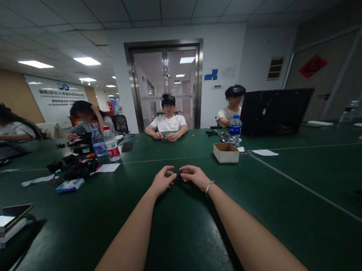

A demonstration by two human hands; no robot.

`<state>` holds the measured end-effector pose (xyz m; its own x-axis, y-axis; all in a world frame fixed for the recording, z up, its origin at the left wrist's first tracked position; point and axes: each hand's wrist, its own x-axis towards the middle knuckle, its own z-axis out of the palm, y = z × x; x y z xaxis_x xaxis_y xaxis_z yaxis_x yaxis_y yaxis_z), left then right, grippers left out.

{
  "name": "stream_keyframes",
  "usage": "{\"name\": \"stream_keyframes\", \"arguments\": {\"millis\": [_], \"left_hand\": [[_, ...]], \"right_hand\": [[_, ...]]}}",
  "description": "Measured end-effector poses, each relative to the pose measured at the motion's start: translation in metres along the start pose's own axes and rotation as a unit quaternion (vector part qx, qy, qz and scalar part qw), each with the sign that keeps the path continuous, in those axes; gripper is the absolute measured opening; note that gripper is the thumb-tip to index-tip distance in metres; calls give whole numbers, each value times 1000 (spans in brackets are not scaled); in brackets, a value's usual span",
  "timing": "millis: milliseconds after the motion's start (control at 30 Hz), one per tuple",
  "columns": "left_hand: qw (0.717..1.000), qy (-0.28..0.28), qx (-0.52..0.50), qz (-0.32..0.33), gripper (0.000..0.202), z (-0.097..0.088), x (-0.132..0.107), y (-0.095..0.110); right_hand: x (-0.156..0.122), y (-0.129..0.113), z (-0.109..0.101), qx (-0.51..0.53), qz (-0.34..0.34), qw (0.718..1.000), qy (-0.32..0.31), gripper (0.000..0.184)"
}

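In the head view, a small dark piece [179,174] sits between the fingertips of both hands, just above the green table [181,234]; take it as the clock's centre. The right hand [196,177] pinches it between thumb and fingers; the left hand [163,181] meets its other side, thumb and fingers curled, but I cannot tell whether it grips. At ten o'clock a wall sign [62,94] bears a blue logo and rows of Chinese characters, too blurred to read surely. At two o'clock a red diamond poster [313,66] carries a dim mark. Between nine and ten stand a red-capped bottle [113,150] with a red label and a bottle [99,148] with a blue-and-purple label; at nine lies a blue-and-white packet [69,186]. Between two and three, an open cardboard box [226,156] shows its bare inner wall, its floor hidden; just behind stands a bottle [235,129] with a dark blue label. No brand is legible.
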<state>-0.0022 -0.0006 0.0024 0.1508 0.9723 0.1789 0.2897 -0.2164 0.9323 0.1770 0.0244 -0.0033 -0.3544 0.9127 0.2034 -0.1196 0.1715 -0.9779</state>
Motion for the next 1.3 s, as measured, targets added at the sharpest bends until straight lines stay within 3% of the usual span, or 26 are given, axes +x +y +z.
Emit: {"name": "stream_keyframes", "arguments": {"millis": [400, 500, 700, 800, 900, 1100, 1200, 1300], "left_hand": [[1000, -9, -3, -5, 32, 1, 1, 0], [999, 2, 16, -31, 40, 2, 0, 1], [1000, 18, -9, 16, 38, 4, -3, 1], [1000, 21, -4, -17, 34, 4, 0, -1], [998, 24, 17, -48, 43, 5, 1, -2], [999, 22, -9, 26, 36, 3, -4, 3], [1000, 18, -14, 3, 28, 3, -2, 1], [999, 19, 5, -28, 33, 4, 0, -2]], "right_hand": [[-1, -2, 0, 0, 5, 1000, -2, 35], [-2, -3, 0, -7, 0, 1000, -2, 35], [-2, -4, 1, -5, 4, 1000, 1, 36], [-1, -3, 1, -5, 8, 1000, 3, 35], [0, -1, 0, -1, 2, 1000, 1, 36], [2, 1, -1, 5, -1, 1000, 1, 37], [1, 0, 0, 2, 0, 1000, 2, 38], [0, -1, 0, -6, 3, 1000, 2, 38]]}}
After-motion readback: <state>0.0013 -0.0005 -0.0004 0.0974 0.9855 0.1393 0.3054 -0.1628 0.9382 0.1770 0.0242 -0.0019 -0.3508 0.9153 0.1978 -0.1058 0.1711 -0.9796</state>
